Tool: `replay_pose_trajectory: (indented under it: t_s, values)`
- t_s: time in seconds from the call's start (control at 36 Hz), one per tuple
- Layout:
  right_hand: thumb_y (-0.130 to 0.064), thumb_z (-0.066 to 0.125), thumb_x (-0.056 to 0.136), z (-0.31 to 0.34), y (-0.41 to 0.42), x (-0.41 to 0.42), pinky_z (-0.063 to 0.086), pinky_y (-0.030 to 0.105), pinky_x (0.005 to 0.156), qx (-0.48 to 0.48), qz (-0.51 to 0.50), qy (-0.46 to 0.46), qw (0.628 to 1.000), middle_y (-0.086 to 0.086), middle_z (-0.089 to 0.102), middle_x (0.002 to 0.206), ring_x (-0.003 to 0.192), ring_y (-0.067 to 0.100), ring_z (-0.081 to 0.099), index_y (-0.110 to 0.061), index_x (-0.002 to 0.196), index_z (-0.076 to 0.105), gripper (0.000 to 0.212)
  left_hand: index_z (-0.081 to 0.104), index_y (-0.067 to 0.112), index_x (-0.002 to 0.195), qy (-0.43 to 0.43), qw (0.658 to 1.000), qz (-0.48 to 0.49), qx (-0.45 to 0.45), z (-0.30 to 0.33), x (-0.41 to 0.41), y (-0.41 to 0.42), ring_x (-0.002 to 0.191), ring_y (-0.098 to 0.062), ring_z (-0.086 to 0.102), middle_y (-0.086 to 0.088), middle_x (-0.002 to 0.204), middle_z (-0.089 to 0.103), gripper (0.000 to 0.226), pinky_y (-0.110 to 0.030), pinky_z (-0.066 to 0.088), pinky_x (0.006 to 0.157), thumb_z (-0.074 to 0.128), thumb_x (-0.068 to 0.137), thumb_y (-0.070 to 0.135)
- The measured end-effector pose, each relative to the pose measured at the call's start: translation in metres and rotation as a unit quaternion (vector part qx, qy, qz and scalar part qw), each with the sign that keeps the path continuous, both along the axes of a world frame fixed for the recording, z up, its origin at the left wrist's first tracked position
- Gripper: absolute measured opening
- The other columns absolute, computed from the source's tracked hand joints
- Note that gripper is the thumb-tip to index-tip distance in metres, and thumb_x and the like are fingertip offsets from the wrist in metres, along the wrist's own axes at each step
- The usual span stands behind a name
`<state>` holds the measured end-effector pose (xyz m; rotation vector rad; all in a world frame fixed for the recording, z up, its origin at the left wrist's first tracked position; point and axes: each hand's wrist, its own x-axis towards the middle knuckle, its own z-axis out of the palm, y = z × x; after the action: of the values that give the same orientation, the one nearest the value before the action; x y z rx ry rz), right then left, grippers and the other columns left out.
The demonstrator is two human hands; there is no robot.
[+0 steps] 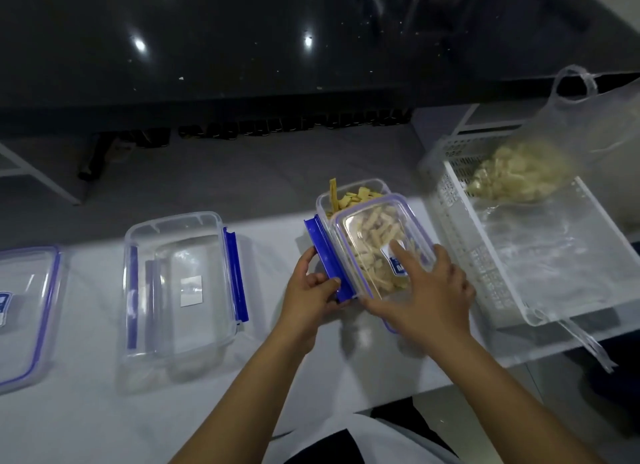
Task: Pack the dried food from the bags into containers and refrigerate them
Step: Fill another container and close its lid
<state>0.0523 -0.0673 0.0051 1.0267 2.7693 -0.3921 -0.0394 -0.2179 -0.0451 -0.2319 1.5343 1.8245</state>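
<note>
A clear container filled with yellowish dried strips stands on the white table at centre right. Its clear lid with blue trim lies tilted over the near part, leaving the far end uncovered. My left hand grips the lid's blue side latch. My right hand presses flat on the lid's near right corner. A clear plastic bag of pale dried pieces rests in a white basket at the right.
An empty clear container with blue latches stands to the left. A loose lid lies at the far left edge. A dark counter runs along the back. The table's right edge is below the basket.
</note>
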Motion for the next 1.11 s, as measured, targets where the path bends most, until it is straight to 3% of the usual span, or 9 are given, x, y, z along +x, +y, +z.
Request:
replay_pose_trajectory:
  t_s: [0.19, 0.36, 0.58, 0.69, 0.83, 0.89, 0.97, 1.03, 1.11]
  values:
    - [-0.096, 0.042, 0.043, 0.005, -0.006, 0.033, 0.02, 0.057, 0.112, -0.029, -0.013, 0.034, 0.999, 0.006, 0.009, 0.163, 0.143, 0.037, 0.018, -0.064, 0.145, 0.018, 0.11, 0.038, 0.038, 0.148, -0.007, 1.0, -0.002, -0.01, -0.002, 0.0, 0.001, 0.098, -0.021, 0.074, -0.002, 0.114, 0.071, 0.072, -0.038, 0.063, 0.067, 0.072, 0.091, 0.011]
    - [-0.092, 0.049, 0.047, 0.022, -0.005, -0.021, 0.014, 0.059, 0.115, -0.027, -0.016, 0.118, 0.992, 0.001, 0.006, 0.161, 0.144, 0.036, 0.013, -0.061, 0.145, 0.012, 0.109, 0.039, 0.037, 0.149, -0.019, 1.0, 0.012, 0.011, -0.001, 0.0, 0.002, 0.097, -0.025, 0.075, -0.009, 0.108, 0.074, 0.067, -0.039, 0.062, 0.069, 0.062, 0.096, 0.003]
    - [-0.091, 0.052, 0.056, 0.006, -0.011, -0.056, 0.019, 0.057, 0.113, 0.011, 0.031, -0.006, 0.999, 0.012, 0.006, 0.161, 0.141, 0.043, 0.017, -0.051, 0.15, 0.016, 0.108, 0.04, 0.034, 0.148, -0.002, 1.0, -0.009, 0.007, 0.008, -0.002, -0.003, 0.096, -0.024, 0.075, -0.007, 0.107, 0.076, 0.064, -0.032, 0.061, 0.068, 0.067, 0.095, 0.011]
    - [-0.096, 0.035, 0.046, -0.004, -0.013, -0.032, 0.018, 0.055, 0.109, 0.018, 0.011, 0.02, 1.0, 0.012, 0.011, 0.159, 0.138, 0.041, 0.02, -0.052, 0.148, 0.021, 0.112, 0.044, 0.028, 0.147, -0.027, 1.0, -0.008, 0.011, 0.004, 0.003, -0.006, 0.097, -0.025, 0.075, -0.007, 0.104, 0.076, 0.063, -0.036, 0.062, 0.071, 0.071, 0.092, 0.011]
    - [-0.094, 0.039, 0.046, 0.002, -0.014, -0.026, 0.017, 0.055, 0.112, -0.021, -0.015, 0.057, 0.998, 0.007, 0.009, 0.161, 0.141, 0.037, 0.016, -0.053, 0.149, 0.017, 0.113, 0.046, 0.033, 0.144, -0.008, 1.0, -0.006, 0.008, 0.0, 0.009, -0.006, 0.095, -0.023, 0.075, -0.005, 0.105, 0.076, 0.057, -0.034, 0.062, 0.07, 0.067, 0.095, 0.01]
    - [-0.093, 0.045, 0.045, 0.008, -0.012, -0.025, 0.015, 0.055, 0.115, -0.063, -0.045, 0.101, 0.992, 0.001, 0.006, 0.162, 0.143, 0.032, 0.013, -0.055, 0.148, 0.018, 0.113, 0.049, 0.036, 0.14, 0.034, 0.999, 0.011, -0.015, 0.003, 0.004, -0.005, 0.095, -0.015, 0.074, 0.001, 0.112, 0.072, 0.053, -0.03, 0.062, 0.069, 0.067, 0.095, 0.013]
    - [-0.092, 0.054, 0.046, 0.018, -0.004, -0.019, 0.014, 0.058, 0.115, -0.089, -0.077, 0.144, 0.983, -0.003, 0.008, 0.162, 0.145, 0.032, 0.014, -0.06, 0.145, 0.019, 0.11, 0.046, 0.044, 0.139, 0.191, 0.974, 0.011, -0.122, 0.008, -0.012, -0.005, 0.103, -0.003, 0.065, 0.009, 0.129, 0.058, 0.05, -0.021, 0.057, 0.075, 0.065, 0.097, 0.028]
    - [-0.09, 0.06, 0.048, 0.023, 0.003, -0.01, 0.015, 0.06, 0.115, -0.091, -0.094, 0.154, 0.979, -0.002, 0.01, 0.163, 0.146, 0.035, 0.016, -0.06, 0.145, 0.022, 0.108, 0.04, 0.045, 0.145, 0.304, 0.935, -0.022, -0.181, 0.011, -0.028, -0.005, 0.118, -0.001, 0.055, 0.009, 0.144, 0.048, 0.053, -0.021, 0.052, 0.09, 0.061, 0.098, 0.036]
    - [-0.084, 0.07, 0.052, 0.025, 0.009, 0.004, 0.014, 0.062, 0.115, -0.11, -0.123, 0.158, 0.973, -0.002, 0.011, 0.163, 0.147, 0.034, 0.016, -0.06, 0.145, 0.024, 0.106, 0.022, 0.037, 0.156, 0.42, 0.859, -0.136, -0.261, 0.013, -0.049, 0.003, 0.147, -0.014, 0.027, 0.005, 0.162, 0.028, 0.068, -0.034, 0.029, 0.113, 0.051, 0.097, 0.054]
